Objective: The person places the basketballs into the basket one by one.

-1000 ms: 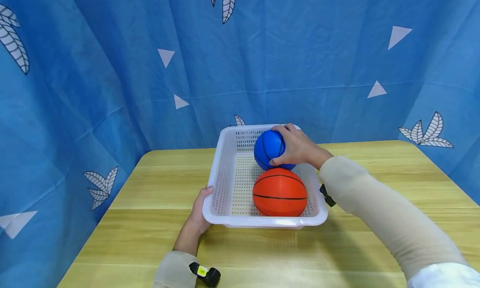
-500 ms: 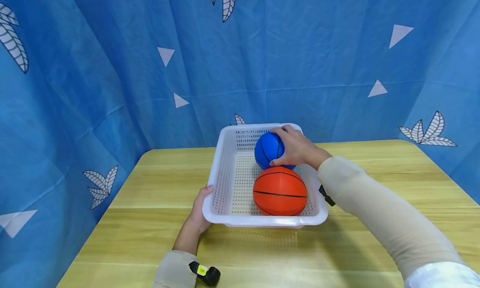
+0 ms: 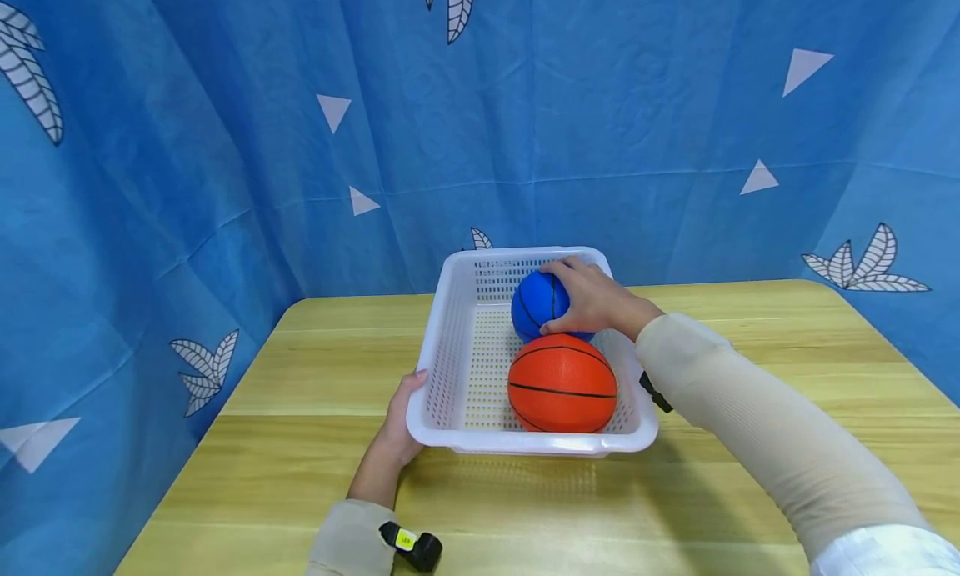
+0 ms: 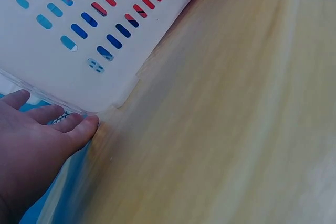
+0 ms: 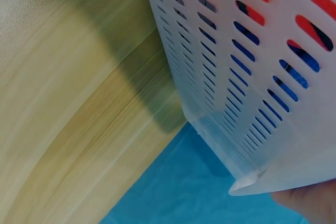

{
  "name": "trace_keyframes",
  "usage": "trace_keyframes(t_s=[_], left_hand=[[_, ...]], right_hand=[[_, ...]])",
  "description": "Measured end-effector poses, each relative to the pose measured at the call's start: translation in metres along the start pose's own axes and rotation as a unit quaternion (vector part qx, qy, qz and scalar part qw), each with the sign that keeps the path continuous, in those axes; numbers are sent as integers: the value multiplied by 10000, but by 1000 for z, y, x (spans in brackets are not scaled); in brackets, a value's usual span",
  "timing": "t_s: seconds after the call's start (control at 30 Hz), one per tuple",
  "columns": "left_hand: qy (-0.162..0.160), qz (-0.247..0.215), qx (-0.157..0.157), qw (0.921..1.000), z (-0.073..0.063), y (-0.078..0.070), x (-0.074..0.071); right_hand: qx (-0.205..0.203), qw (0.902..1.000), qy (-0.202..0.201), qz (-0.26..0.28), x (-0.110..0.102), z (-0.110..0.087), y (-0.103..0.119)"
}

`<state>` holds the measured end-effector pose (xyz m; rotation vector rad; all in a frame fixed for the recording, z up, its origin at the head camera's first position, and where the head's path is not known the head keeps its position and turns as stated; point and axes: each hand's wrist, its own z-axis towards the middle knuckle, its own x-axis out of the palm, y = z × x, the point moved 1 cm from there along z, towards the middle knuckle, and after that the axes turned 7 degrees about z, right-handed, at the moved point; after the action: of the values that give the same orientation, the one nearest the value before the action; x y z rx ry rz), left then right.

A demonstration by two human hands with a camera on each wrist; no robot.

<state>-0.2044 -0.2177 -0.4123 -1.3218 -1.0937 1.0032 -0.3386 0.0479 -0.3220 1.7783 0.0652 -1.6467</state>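
Observation:
A white perforated plastic basket (image 3: 444,343) sits on the wooden table. Inside it, at the near right, lies an orange-red toy basketball (image 3: 562,384). Behind that is a blue toy basketball (image 3: 534,303), which my right hand (image 3: 592,297) grips from above and the right, thumb at the front. The left hand (image 3: 399,418) holds the basket's left rim near the front corner, with a fingertip over the edge. In the left wrist view, the fingers (image 4: 47,113) meet the rim below the slotted wall. The right wrist view catches just a bit of the right hand (image 5: 315,200) behind the rim.
The wooden table (image 3: 300,443) extends to both sides of the basket. A blue curtain (image 3: 600,101) with leaf and triangle prints hangs behind and to the left. Each wrist carries a black strapped camera, such as the left wrist camera (image 3: 420,551).
The blue toy basketball has come down slightly within the basket, along with the right hand's fingers. The left hand, basket and orange-red ball look the same.

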Motion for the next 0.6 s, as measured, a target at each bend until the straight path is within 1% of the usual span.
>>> trace_keyframes(t_s=[0.17, 0.47, 0.6], left_hand=[[27, -12, 10, 10000, -1, -1, 0], [82, -18, 62, 9999, 0, 1, -1], [188, -80, 134, 9997, 1, 1, -1]], right_hand=[[-49, 10000, 49, -49, 0, 1, 1], [-18, 9998, 219, -32, 2, 0, 3], [6, 9997, 248, 1, 1, -2, 3]])
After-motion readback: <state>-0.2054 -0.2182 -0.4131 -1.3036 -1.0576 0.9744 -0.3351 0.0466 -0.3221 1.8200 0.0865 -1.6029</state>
